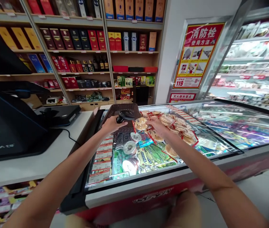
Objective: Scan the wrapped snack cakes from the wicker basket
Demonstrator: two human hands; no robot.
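gripping scanner (124,116), touching packet (141,124)

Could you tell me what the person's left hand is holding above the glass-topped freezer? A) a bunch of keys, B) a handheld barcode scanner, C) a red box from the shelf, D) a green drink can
B: the left hand grips a black handheld scanner just in front of the dark brown basket, while the right hand rests on a packet of round biscuits on the freezer lid.
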